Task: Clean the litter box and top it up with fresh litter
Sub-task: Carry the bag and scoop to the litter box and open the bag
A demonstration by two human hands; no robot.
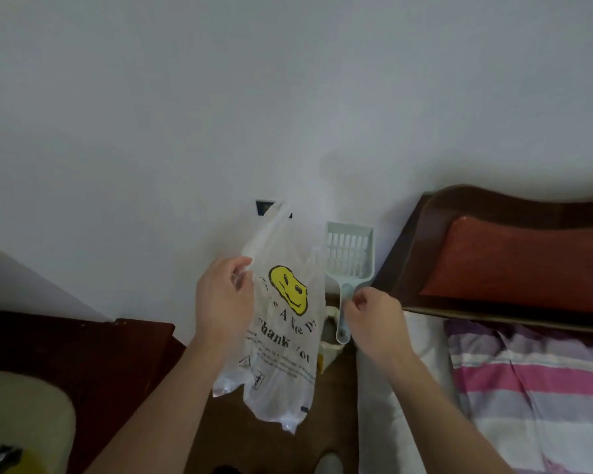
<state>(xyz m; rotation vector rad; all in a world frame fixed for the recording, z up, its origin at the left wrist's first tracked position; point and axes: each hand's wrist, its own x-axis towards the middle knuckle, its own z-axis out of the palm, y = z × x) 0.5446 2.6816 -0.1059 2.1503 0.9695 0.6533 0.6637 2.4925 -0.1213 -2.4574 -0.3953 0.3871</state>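
Both hands are raised in front of a white wall (220, 97), each holding something. Left hand (223, 299) pinches the top edge of a thin, translucent plastic bag (285, 354), fingers curled into the gathered film; the bag hangs slack below it, printed with a yellow smiley face and black "Thank You" lettering. Right hand (374, 323) grips the handle of a pale blue-green litter scoop (350, 254), thumb and fingers closed round the stem, with the slotted head pointing up and the handle's end hanging below the knuckles. Bag and scoop are just beside each other, not clearly touching. Between and below them, low against the wall, a cream-walled litter box (331, 352) peeks out with grey litter inside; most of it is hidden behind the bag and the scoop handle. A dark wall plate (264, 207) shows just above the bag's handle. To the right stands a dark wooden headboard (476, 200) with a red pillow (514, 261) and pink-and-purple striped bedding (528, 388). A dark reddish cabinet (76, 350) sits on the left, over a brown floor (220, 439).
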